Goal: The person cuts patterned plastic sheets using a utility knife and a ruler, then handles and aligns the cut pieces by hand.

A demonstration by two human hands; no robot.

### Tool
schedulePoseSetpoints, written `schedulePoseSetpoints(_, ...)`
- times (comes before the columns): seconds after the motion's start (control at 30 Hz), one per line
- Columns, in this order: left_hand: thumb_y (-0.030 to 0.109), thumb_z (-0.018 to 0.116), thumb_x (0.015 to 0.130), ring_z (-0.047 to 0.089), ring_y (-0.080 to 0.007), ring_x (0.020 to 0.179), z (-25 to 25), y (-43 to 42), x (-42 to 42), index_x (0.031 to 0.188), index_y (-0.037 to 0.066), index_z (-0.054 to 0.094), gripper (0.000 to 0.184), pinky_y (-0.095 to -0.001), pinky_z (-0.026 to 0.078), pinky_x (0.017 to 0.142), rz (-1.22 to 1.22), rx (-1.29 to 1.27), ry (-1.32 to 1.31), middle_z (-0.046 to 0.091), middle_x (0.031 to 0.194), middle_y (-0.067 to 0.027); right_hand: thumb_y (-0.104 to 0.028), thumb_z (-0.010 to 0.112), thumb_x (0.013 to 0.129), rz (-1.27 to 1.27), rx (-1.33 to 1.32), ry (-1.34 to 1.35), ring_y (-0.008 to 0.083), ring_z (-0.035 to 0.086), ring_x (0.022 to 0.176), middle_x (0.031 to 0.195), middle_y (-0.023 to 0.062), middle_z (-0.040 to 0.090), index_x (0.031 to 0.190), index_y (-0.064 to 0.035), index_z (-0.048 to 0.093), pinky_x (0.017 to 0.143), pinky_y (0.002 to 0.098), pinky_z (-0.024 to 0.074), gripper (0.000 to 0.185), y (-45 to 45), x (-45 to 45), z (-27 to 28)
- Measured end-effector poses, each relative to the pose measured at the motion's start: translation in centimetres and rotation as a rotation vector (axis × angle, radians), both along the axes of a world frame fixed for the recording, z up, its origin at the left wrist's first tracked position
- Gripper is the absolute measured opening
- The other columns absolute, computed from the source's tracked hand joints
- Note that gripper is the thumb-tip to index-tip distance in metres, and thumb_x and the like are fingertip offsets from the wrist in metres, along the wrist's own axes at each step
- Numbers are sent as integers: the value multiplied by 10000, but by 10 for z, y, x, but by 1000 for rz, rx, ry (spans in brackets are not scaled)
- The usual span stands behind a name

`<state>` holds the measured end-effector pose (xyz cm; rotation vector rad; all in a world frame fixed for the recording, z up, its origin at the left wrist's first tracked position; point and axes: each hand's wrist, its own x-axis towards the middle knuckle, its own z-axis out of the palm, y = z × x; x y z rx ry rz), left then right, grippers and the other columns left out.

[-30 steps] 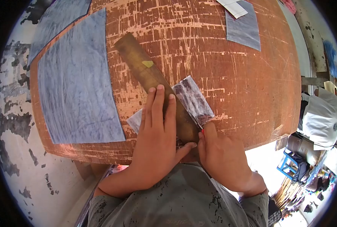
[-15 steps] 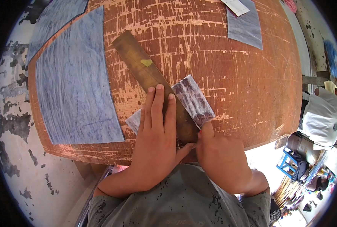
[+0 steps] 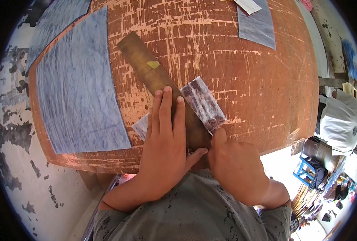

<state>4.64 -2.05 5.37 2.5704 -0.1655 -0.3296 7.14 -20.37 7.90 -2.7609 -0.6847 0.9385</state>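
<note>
Your left hand [image 3: 162, 148] lies flat on brown straight-edged strip [image 3: 138, 50]; index finger parted from neighbours, thumb splayed. Your right hand [image 3: 238, 162] curls at strip's near end, fingers pinching slim tool [image 3: 211, 134], mostly hidden. Strip slants across dark-and-white streaked piece [image 3: 204, 100]. Bluish marbled sheet [image 3: 82, 88] lies left, clear of hands; tabletop [image 3: 274, 92] scratched, worn.

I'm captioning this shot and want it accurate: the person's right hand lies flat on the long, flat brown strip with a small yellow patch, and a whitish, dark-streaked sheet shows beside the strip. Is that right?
Not quite: the head view shows the left hand lying flat on the long, flat brown strip with a small yellow patch. A whitish, dark-streaked sheet does show beside it.
</note>
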Motion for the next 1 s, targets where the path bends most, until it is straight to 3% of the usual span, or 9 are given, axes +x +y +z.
schedulePoseSetpoints(0.53,334,950,792,226,-559,1611,-2,-1,-3,1585,-164,346,1115,-573,337,1303,-1,22,-33,215,1702,-370,-218,645,1030,-45,12,33,352,780,678,770,185,739,1041,3,548,581,459,617,241,-25,-25,-2)
schedulePoseSetpoints(0.6,343,967,784,226,-557,1620,-4,1,-4,1627,-105,311,1158,-578,347,1289,4,16,-48,191,1737,-335,-230,649,1030,-52,38,-1,346,778,674,781,184,743,1047,5,550,578,465,614,255,-28,-29,-5)
schedulePoseSetpoints(0.7,382,954,801,226,-542,1626,-6,3,-6,1634,-97,311,1157,-571,354,1289,-5,14,-84,200,1739,-328,-252,659,1040,-12,26,-74,362,772,668,799,173,746,1063,1,565,582,472,603,271,-38,-31,-5)
schedulePoseSetpoints(0.77,402,946,810,228,-537,1628,-7,4,-8,1637,-98,308,1158,-568,358,1289,-11,17,-107,204,1739,-327,-332,739,1018,-234,197,-52,391,765,674,797,157,734,1082,-24,588,578,470,581,349,-47,-34,2)
schedulePoseSetpoints(0.8,421,938,819,230,-532,1629,-7,4,-9,1640,-98,305,1160,-565,362,1288,-13,20,-111,208,1738,-326,-332,739,1018,-225,201,-67,391,765,674,797,157,734,1082,-24,588,578,470,581,349,-47,-37,5)
schedulePoseSetpoints(0.87,435,935,821,243,-527,1627,-13,5,-13,1644,-88,315,1156,-563,364,1286,-9,28,-148,212,1741,-320,-450,871,924,-442,367,-109,385,671,647,791,150,654,1120,13,599,605,488,526,571,-46,-51,9)
schedulePoseSetpoints(0.9,449,932,822,256,-522,1624,-16,6,-14,1648,-77,325,1152,-561,366,1285,-13,34,-175,217,1744,-315,-450,871,924,-437,373,-123,385,671,647,791,150,654,1120,13,599,605,488,526,571,-45,-59,5)
schedulePoseSetpoints(0.97,458,939,810,272,-510,1623,-15,9,-16,1653,-50,347,1149,-558,367,1285,-10,-5,-197,231,1749,-296,-418,912,868,-271,352,-200,381,679,835,1041,190,622,1134,5,593,708,478,556,594,-44,-74,-16)
schedulePoseSetpoints(1.0,467,946,798,288,-498,1621,-15,12,-18,1658,-24,368,1146,-555,367,1285,-7,-46,-201,246,1754,-277,-418,912,868,-265,357,-210,381,679,835,1041,190,622,1134,5,593,708,478,556,594,-45,-79,-21)
